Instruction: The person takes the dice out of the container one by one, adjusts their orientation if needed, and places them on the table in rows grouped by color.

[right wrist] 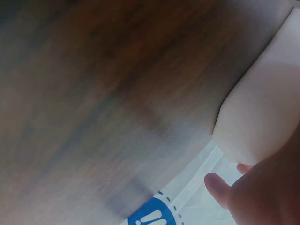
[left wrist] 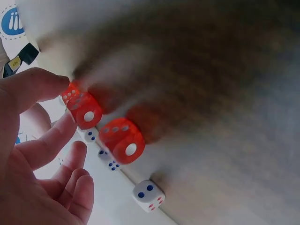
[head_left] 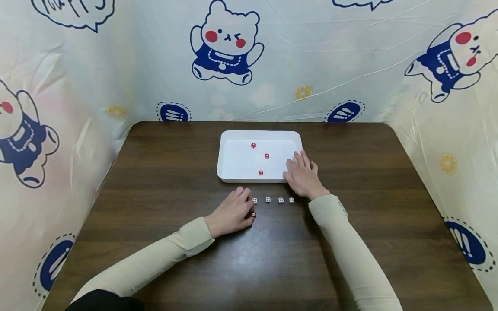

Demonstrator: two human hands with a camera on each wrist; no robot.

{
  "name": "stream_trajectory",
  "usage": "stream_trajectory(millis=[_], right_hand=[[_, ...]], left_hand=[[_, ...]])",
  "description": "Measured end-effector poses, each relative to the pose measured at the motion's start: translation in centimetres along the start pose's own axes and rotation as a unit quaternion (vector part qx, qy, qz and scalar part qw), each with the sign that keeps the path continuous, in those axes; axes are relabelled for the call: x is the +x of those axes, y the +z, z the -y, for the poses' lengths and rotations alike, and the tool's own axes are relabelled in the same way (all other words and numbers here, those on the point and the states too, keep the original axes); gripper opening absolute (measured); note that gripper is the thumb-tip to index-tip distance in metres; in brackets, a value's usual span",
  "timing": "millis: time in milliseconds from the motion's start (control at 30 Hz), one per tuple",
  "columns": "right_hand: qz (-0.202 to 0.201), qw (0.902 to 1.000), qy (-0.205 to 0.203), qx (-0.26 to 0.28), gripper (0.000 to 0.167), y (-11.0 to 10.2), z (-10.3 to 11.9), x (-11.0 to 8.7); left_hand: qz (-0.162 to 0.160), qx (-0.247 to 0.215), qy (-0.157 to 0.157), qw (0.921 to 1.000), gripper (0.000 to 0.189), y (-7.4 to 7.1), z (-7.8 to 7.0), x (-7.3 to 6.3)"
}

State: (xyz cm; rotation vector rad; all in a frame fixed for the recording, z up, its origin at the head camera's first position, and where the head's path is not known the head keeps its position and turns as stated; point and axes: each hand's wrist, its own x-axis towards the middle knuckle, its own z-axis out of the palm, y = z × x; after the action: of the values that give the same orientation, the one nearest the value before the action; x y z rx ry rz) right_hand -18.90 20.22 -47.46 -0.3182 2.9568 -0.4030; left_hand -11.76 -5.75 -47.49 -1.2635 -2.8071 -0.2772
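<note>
My left hand [head_left: 230,211] reaches in at the left end of a row of white dice [head_left: 268,200], in front of the tray. Its thumb and index finger pinch a red die [head_left: 254,214]. In the left wrist view two more red dice stand nearer the camera, a middle die [left wrist: 89,116] by the index fingertip and a nearer die [left wrist: 123,140] apart from the fingers. My right hand [head_left: 305,178] rests with spread fingers over the right front corner of the white tray [head_left: 220,162]. Inside the tray lie three red dice [head_left: 266,156].
The dark wooden table [head_left: 171,155] ends at a printed curtain [head_left: 155,65] behind and on both sides. White dice continue past the left hand, including a near white die [left wrist: 149,194], hidden under that hand in the head view.
</note>
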Motion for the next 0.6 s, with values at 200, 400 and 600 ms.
stream_trajectory(millis=[200, 400, 600], right_hand=[[-0.003, 1.0000, 0.000, -0.001, 0.058, 0.0, -0.1, 0.0], [-0.001, 1.0000, 0.001, 0.000, 0.058, 0.1, -0.1, 0.1], [-0.001, 1.0000, 0.000, 0.000, 0.058, 0.2, -0.2, 0.1]], left_hand=[[0.004, -0.019, 0.000, 0.9998, 0.013, -0.7, 0.1, 0.1], [-0.001, -0.029, 0.000, 0.9996, 0.013, -2.1, 0.4, 0.5], [-0.020, -0.022, -0.005, 0.9995, 0.010, -4.0, 1.1, 1.4]])
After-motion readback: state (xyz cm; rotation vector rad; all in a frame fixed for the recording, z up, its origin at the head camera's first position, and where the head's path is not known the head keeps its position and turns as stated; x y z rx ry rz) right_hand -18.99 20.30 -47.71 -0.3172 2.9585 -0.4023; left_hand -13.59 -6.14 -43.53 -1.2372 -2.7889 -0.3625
